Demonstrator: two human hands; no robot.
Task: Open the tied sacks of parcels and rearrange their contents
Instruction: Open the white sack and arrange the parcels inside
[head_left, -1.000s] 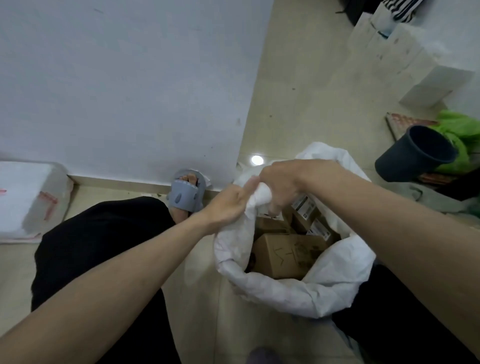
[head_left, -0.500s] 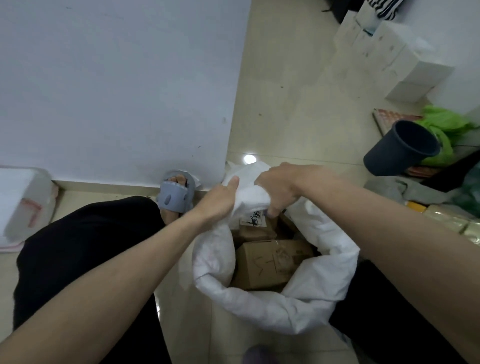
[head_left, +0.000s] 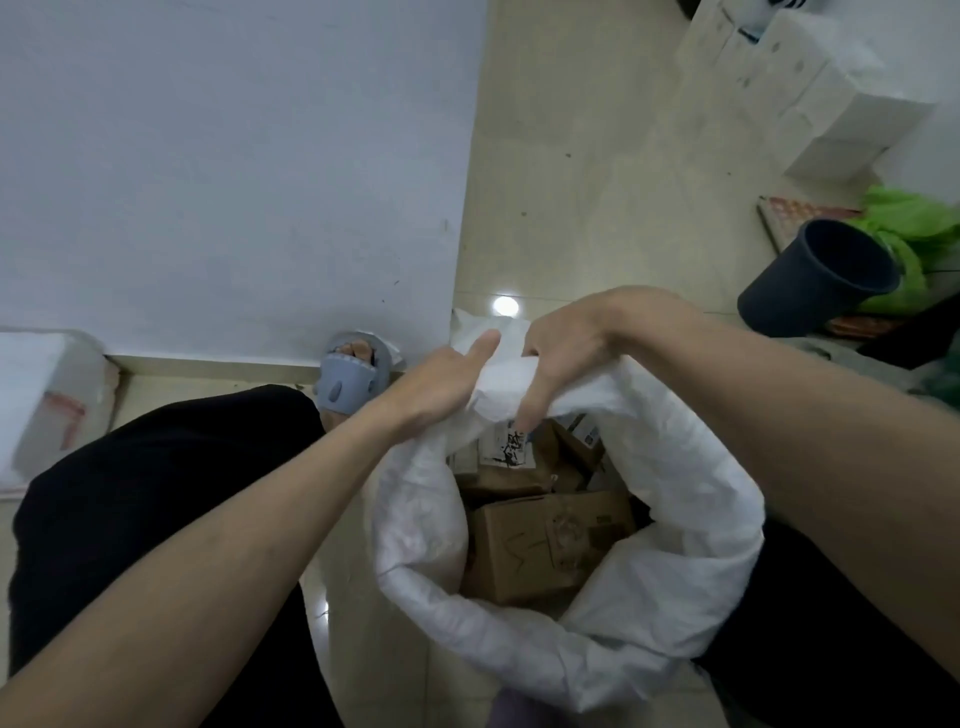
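- A white sack (head_left: 670, 525) is seen standing open on the tiled floor (head_left: 587, 171) between the person's black-clad legs, its mouth rolled down into a thick rim
- The far edge of the rim is gripped by both hands side by side: the left hand (head_left: 441, 387) is curled around the fabric with the thumb laid on top, and the right hand (head_left: 563, 353) is clamped over it with the fingers hooked down inside the mouth
- Brown cardboard parcels (head_left: 545, 545) are packed inside the sack, one bearing a white label (head_left: 506, 449) just below the right fingers
- A foot in a grey-blue slipper (head_left: 345, 379) is placed beside the wall base, left of the sack
- A dark bucket (head_left: 815, 280) is tilted on its side at the right, with green plastic (head_left: 914, 228) behind it and white foam boxes (head_left: 810, 88) stacked further back
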